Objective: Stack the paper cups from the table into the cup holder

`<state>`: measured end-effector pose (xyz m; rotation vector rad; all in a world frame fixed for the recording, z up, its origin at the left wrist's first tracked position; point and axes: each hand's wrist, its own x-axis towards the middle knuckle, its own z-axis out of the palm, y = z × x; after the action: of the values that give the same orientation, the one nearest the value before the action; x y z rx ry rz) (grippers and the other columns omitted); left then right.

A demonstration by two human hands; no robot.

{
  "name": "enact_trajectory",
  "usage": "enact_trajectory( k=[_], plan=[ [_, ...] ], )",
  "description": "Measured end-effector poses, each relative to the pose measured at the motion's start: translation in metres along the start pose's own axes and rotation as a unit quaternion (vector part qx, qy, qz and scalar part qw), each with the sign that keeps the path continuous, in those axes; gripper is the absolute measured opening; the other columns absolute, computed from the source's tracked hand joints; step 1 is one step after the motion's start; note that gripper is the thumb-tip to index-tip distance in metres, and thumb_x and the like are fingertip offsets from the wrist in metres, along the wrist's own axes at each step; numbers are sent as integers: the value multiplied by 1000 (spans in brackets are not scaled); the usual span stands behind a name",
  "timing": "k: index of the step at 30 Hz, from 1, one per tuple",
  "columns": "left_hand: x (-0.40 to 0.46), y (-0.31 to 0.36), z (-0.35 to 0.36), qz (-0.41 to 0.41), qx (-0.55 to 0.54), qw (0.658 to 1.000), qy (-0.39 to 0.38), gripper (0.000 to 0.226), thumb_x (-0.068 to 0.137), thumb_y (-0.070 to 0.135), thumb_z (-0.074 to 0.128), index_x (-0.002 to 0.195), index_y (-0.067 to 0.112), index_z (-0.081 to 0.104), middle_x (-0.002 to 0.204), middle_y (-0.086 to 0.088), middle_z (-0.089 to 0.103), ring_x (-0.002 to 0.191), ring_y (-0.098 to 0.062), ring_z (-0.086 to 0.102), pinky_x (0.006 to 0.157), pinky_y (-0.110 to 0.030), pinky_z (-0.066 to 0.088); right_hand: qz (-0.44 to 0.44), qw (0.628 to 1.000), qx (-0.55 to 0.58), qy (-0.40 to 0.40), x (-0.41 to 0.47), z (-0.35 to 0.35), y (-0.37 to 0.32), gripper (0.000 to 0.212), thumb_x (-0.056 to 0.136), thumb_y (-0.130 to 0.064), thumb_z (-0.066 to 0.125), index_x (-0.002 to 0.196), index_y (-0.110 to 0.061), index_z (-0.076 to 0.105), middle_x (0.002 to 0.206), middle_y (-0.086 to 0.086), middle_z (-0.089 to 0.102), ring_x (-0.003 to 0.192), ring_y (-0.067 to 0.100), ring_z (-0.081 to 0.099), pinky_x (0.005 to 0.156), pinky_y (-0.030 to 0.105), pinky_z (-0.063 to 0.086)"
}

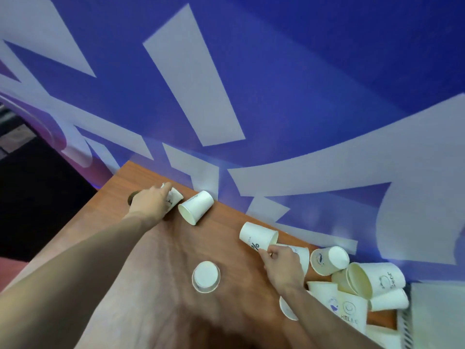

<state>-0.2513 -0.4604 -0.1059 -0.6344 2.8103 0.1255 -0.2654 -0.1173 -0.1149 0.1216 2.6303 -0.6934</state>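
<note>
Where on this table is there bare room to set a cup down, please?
Bare wood lies between the left hand and the upside-down cup, and in front of that cup. The right side, around the right hand, is crowded with the cup pile.

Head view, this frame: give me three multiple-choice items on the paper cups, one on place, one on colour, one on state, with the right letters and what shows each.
1. Where does the upside-down cup stand?
A. On the table between the two forearms
B. Against the blue wall
C. In the pile at the right edge

2. What colour is the table top?
A. White
B. Reddish-brown wood
C. Black

3. How is the cup just right of the left hand placed?
A. Upright, mouth up
B. Upside down
C. On its side, mouth toward the camera

Answers:
1 A, its flat base faces up on bare table, apart from the other cups.
2 B, wood grain shows across the whole surface.
3 C, its open rim faces the viewer while its wall rests on the table.
</note>
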Motion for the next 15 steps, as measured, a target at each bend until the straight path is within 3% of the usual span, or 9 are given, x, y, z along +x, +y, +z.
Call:
enact_trajectory(
  k=[4,11,15],
  plan=[
    [-34,-9,-11,-8,51,999,0,21,93,23,54,110,18,64,105,-8,64,95,-29,63,76,-32,50,-52,998,-24,7,-38,-17,11,32,86,-49,60,71,-21,66,67,-3,68,74,19,63,63,31,49],
    [-119,9,-39,62,85,991,79,32,99,44,44,98,25,70,95,-3,67,88,-26,64,63,-28,38,-140,986,-85,15,-110,-58,35,40,91,-43,56,61,-20,46,52,-3,46,64,18,47,61,32,42],
    [-161,41,-58,110,106,982,107,37,98,51,42,96,26,69,92,2,69,84,-21,64,61,-29,42,-165,980,-102,52,-145,-80,61,28,92,-44,51,79,-21,57,71,-4,61,79,19,59,65,32,45]
  ],
)
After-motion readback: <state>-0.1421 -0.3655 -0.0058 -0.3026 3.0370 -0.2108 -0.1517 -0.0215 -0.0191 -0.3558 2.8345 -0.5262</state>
